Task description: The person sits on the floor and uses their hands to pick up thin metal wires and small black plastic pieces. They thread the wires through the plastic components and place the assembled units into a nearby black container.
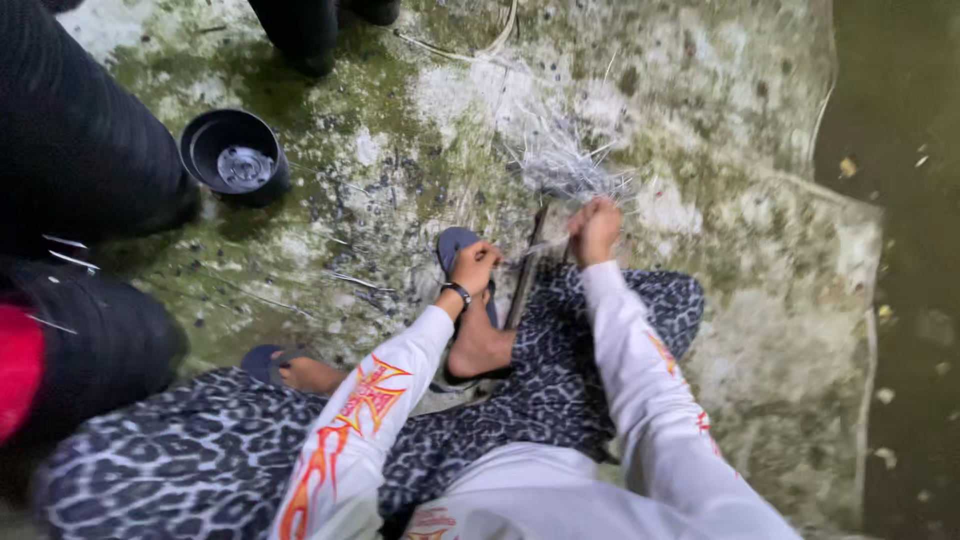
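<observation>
Pale fibre bundle (565, 165) above right hand (596, 232)

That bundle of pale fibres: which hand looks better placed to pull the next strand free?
Probably the right hand: it sits against the bundle of pale fibres, fist closed at its base. The left hand is further back, gripping a thin strand.

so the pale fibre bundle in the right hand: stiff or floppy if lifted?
Probably springy rather than limp: the strands of the fibre bundle splay outward beyond the right hand. Likely light, being thin slivers. Loose ends may shed; bits already litter the concrete floor.
</observation>
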